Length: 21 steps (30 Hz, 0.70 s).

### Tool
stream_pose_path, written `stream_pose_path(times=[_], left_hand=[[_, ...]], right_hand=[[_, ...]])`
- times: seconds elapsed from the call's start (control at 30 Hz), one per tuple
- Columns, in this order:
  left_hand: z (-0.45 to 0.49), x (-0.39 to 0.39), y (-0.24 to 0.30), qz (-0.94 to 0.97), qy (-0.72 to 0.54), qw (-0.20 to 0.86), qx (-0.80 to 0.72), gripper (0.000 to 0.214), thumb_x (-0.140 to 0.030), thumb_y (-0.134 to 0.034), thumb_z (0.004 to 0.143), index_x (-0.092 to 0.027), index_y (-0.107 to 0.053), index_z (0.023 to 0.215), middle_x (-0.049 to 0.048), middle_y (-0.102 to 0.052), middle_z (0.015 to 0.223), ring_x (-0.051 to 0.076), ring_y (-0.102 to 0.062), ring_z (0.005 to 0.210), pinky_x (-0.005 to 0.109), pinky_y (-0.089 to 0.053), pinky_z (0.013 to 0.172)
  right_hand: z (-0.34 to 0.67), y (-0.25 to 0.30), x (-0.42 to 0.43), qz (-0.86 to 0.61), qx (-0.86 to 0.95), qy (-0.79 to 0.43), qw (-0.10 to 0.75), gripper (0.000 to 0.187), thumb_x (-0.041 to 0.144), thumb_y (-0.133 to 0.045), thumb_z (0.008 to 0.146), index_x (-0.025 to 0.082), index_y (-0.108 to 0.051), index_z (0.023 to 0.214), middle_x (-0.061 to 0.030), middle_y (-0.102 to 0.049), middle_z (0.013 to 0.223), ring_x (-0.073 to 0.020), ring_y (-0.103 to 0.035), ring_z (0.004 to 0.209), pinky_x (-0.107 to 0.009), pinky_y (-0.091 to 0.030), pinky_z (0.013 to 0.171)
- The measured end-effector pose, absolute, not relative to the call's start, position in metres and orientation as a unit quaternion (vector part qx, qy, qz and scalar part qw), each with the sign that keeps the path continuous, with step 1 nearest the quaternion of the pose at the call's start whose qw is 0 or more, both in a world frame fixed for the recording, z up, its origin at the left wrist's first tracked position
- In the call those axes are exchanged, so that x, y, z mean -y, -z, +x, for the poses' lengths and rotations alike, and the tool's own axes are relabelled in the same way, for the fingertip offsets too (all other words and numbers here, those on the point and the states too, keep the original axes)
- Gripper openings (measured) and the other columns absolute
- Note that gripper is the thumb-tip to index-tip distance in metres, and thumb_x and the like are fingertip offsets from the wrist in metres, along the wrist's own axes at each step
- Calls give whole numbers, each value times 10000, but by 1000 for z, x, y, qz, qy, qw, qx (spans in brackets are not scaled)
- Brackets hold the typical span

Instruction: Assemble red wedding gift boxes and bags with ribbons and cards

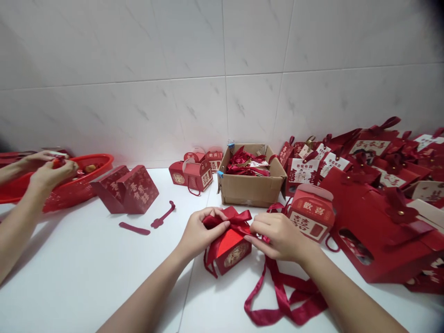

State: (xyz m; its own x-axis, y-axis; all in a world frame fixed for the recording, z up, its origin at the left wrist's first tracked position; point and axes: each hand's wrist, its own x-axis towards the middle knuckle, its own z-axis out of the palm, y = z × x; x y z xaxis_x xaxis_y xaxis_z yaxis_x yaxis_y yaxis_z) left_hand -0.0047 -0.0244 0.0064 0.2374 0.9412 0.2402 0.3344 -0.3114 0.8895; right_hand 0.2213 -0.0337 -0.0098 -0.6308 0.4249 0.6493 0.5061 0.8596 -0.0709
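A small red gift box (233,255) with a cream patterned oval on its side stands on the white table between my hands. Dark red ribbon (239,219) forms a bow on top of it. My left hand (204,231) pinches the ribbon at the bow's left side, thumb over the box top. My right hand (277,233) pinches the ribbon at the bow's right side, its fingers closed. A long loose ribbon tail (284,296) lies in loops below my right hand and forearm. Another loop of ribbon hangs at the box's left edge.
A cardboard box (251,189) of red ribbons and tags stands behind. Red gift boxes (197,171) sit left of it; many more bags (374,222) crowd the right. Two folded red boxes (138,192) and strips (134,228) lie left. A co-worker's hands (52,171) work over a red basket (83,185).
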Motion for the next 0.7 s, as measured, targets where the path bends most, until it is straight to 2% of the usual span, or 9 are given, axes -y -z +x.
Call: stream_pose_path(times=[0.1,0.2,0.33,0.5,0.7], left_hand=[[-4,24,-7,705,-419,345,-457,169,-293,-676,745,-176,-598,653,66,-694,827,249,-621,996,328,-476,842],[-4,24,-5,710,-413,337,-460,153,-281,-683,731,-179,-610,644,83,-701,880,267,-604,1051,351,-460,884],[-3,22,-3,719,-403,331,-460,152,-279,-673,731,-175,-611,640,90,-688,927,257,-619,992,345,-458,858],[-1,22,-3,718,-406,338,-452,186,-281,-677,721,-181,-571,605,64,-674,859,239,-611,968,326,-448,859],[0,23,-4,706,-393,371,-458,214,-310,-687,713,-163,-578,602,42,-635,750,194,-585,769,293,-442,710]], right_hand=[[219,11,35,-245,905,58,343,225,219,-465,923,176,-501,705,5,-477,624,-112,-383,579,-257,-283,550],[218,11,37,-232,909,55,343,214,184,-480,883,180,-498,669,12,-448,594,-109,-354,555,-258,-267,538],[217,12,37,-220,909,42,352,214,139,-495,826,186,-452,621,25,-409,574,-103,-324,539,-255,-246,525],[218,9,39,-207,915,16,347,242,104,-493,760,191,-369,572,32,-353,561,-105,-281,532,-267,-222,513],[222,7,40,-199,916,-42,345,245,89,-491,694,188,-310,562,41,-305,543,-101,-256,525,-272,-208,503]])
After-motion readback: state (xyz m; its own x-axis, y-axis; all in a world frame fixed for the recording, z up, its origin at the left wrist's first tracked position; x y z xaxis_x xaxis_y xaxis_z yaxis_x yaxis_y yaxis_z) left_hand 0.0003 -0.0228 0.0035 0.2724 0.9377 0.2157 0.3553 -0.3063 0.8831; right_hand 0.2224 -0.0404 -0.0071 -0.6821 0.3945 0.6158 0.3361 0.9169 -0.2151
